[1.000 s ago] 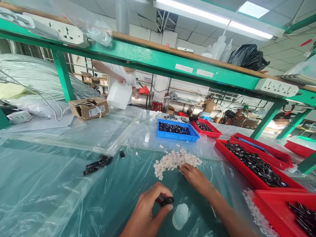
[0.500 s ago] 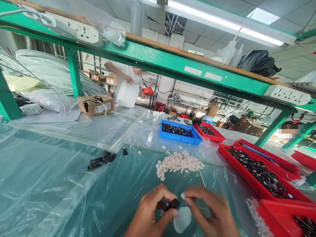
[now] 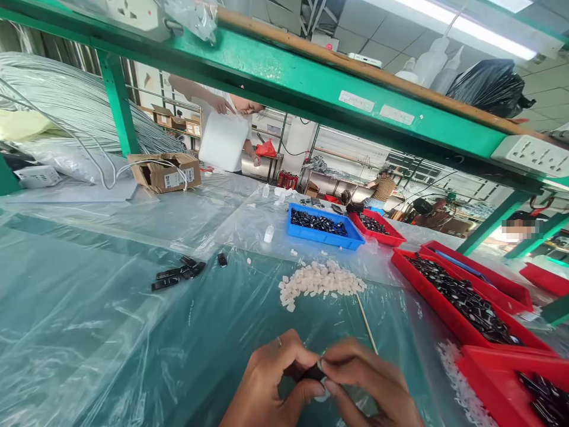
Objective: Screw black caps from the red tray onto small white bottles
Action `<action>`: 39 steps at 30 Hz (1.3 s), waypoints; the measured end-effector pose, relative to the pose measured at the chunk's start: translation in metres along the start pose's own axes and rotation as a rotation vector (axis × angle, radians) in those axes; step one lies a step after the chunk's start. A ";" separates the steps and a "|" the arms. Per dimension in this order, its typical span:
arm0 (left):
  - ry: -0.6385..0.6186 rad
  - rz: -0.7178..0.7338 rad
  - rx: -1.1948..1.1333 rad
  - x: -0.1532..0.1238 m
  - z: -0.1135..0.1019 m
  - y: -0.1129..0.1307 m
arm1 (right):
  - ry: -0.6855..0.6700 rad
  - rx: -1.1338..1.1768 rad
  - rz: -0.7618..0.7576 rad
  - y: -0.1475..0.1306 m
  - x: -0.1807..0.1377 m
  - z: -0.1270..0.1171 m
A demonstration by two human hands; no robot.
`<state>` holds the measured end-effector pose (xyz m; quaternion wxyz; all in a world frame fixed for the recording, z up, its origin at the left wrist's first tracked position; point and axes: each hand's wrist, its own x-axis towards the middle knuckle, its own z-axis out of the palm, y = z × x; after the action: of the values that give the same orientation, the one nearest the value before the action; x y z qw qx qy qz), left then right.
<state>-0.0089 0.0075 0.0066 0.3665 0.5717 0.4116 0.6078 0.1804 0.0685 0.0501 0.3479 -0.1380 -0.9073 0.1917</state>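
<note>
Low in the view, my left hand (image 3: 273,379) pinches a small black plastic part (image 3: 315,372) between thumb and fingers. My right hand (image 3: 373,379) meets it from the right, fingers closed on a small white piece (image 3: 320,365) against the part's end; the fingertips mostly hide it. Just below the fingertips shows the edge of a pale, translucent rounded thing (image 3: 322,396), largely covered by the hands. Beyond the hands lies a pile of small white pieces (image 3: 322,280), with a thin wooden stick (image 3: 367,323) at its right.
Several black parts (image 3: 178,273) lie at the left. A blue tray (image 3: 326,237) and a long red tray (image 3: 462,323) hold many black parts. A small white bottle (image 3: 269,233) stands near the blue tray. A green shelf beam (image 3: 311,86) crosses overhead. Across the table, a person holds a white jug (image 3: 224,140).
My right hand has moved left, bringing the white piece against the black part. The pale rounded thing is now mostly covered by my hands. The camera view has shifted slightly.
</note>
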 end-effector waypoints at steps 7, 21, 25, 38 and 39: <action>-0.028 -0.049 0.080 0.003 -0.002 0.006 | -0.134 0.176 0.220 0.024 0.024 -0.041; -0.073 -0.271 0.118 0.021 -0.020 0.010 | -0.183 0.024 0.892 0.105 0.000 0.011; 0.006 -0.274 0.134 0.022 -0.021 0.017 | -0.165 0.070 0.840 0.079 0.003 0.020; 0.198 -0.142 0.214 0.015 -0.023 0.028 | -0.127 0.151 0.526 0.080 0.031 0.018; 0.204 -0.142 0.206 0.015 -0.023 0.027 | -0.088 0.091 0.522 0.095 0.031 0.007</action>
<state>-0.0325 0.0086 0.0374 0.3043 0.5111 0.5464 0.5897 0.1647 0.1633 0.0205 0.2526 -0.3429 -0.8458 0.3213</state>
